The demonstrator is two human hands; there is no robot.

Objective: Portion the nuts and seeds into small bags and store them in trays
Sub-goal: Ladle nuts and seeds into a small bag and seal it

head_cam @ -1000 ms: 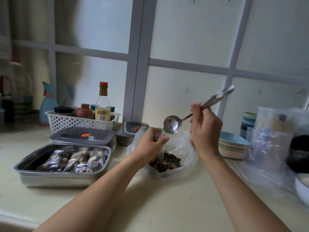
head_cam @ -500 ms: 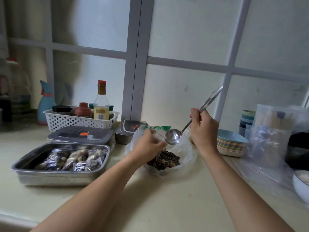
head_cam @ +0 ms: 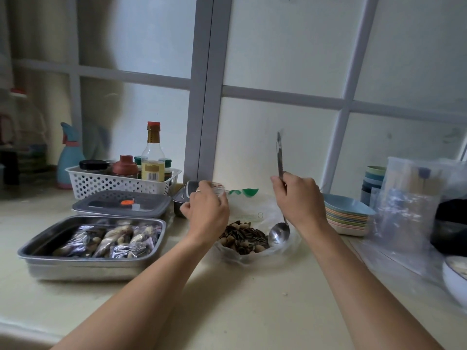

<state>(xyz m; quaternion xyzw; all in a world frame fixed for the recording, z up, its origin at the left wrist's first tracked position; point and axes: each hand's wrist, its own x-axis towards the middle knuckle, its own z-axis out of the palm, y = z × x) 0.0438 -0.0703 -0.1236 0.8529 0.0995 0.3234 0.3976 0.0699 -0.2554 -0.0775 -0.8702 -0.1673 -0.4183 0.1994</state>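
Where window (head_cam: 290, 59) stands, counter (head_cam: 227, 299) bears tray (head_cam: 91, 268)

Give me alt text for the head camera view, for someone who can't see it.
A person's right hand holds a metal spoon upright, its bowl dipped into an open plastic bag of seeds and nuts, while the left hand grips a small clear bag. A steel tray of filled bags sits left.

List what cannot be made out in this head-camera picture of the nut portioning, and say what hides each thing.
Small bag: head view, mostly behind the left hand; contents unseen.
Spoon: head view, handle top smeared by motion blur.
White bowl: head view, cut off by the right edge.
Bottle label: head view, print too small to read.
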